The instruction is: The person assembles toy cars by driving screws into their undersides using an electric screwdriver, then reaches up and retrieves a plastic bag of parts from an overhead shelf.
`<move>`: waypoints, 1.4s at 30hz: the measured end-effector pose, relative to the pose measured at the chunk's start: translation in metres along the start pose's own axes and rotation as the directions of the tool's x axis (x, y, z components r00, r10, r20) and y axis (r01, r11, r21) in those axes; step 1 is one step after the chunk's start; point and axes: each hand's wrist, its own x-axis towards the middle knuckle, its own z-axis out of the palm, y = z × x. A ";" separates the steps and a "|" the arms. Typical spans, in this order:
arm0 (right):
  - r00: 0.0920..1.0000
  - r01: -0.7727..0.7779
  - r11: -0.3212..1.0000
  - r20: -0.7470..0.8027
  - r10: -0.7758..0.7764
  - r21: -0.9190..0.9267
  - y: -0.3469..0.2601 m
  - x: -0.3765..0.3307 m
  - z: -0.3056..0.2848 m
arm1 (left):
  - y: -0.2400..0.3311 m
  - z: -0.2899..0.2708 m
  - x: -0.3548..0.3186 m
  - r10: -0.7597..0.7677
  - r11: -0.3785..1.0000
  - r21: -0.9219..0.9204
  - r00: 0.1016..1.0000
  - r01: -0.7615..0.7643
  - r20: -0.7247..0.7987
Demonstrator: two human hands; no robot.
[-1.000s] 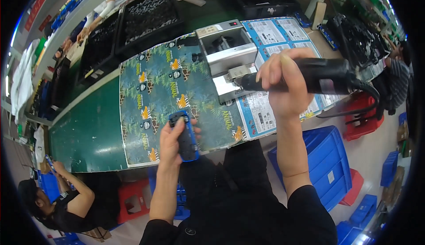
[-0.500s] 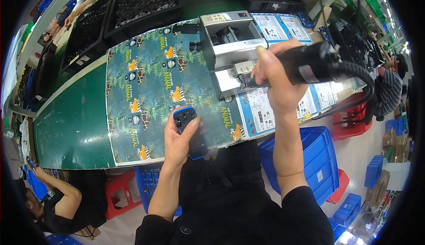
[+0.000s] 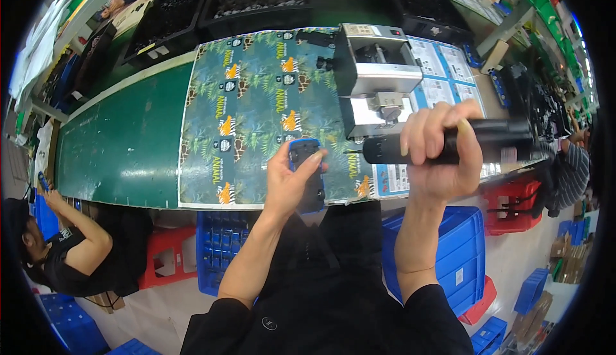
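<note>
My left hand (image 3: 287, 178) is closed around a blue-and-black plastic piece (image 3: 313, 191) that looks like the underside of a small toy car, its thumb lying across the dark face. My right hand (image 3: 443, 153) grips a black electric screwdriver (image 3: 385, 150), held almost level. The thin bit points left toward the plastic piece, with a gap between them; whether a screw sits on its tip is too small to tell. Just beyond the screwdriver stands a metal box-shaped machine (image 3: 354, 80), probably a screw feeder.
Printed animal-pattern sheets (image 3: 256, 108) cover part of the green table (image 3: 128, 140). Black bins (image 3: 256, 18) of small dark parts line the far side. Below the near edge are a blue crate (image 3: 443, 246) and a red stool (image 3: 170, 259). A co-worker (image 3: 83, 239) sits at left.
My right hand has drawn the screwdriver back from the machine toward me, turning its bit toward the plastic piece. The view has shifted left, and my left hand still holds the piece.
</note>
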 end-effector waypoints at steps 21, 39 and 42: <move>0.998 -0.028 0.979 0.049 0.039 -0.200 0.066 -0.021 0.029 | -0.015 -0.003 0.002 0.122 0.979 0.156 0.991 -0.129 0.054; 0.997 -0.070 0.994 0.032 0.073 -0.090 0.051 -0.050 0.019 | -0.013 0.005 -0.006 0.192 0.944 0.257 0.978 -0.205 0.077; 0.996 -0.086 0.995 0.018 0.087 -0.048 0.040 -0.044 0.021 | -0.013 0.002 -0.002 0.161 0.961 0.218 0.985 -0.172 0.066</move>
